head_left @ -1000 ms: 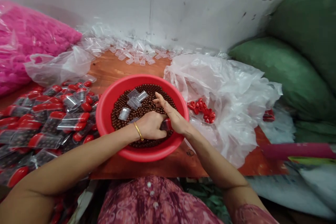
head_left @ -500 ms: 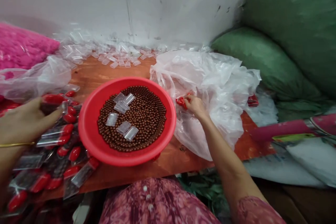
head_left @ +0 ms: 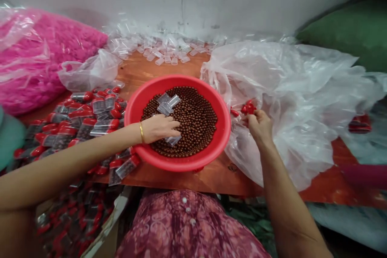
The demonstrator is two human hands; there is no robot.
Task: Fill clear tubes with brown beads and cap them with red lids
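Left hand moved into the red bowl; right hand is by red caps right of it. Can't tell either grip. Bumping it could spill beads.

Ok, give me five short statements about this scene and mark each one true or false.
1. The red basin holds brown beads. True.
2. The right hand is inside the basin. False: it is outside, to the right, by the small red pieces.
3. The left hand is over the beads. True.
4. The pink pieces lie in the basin. False: they are bagged, at the left of the view.
5. Red-capped packs lie left of the basin. True.
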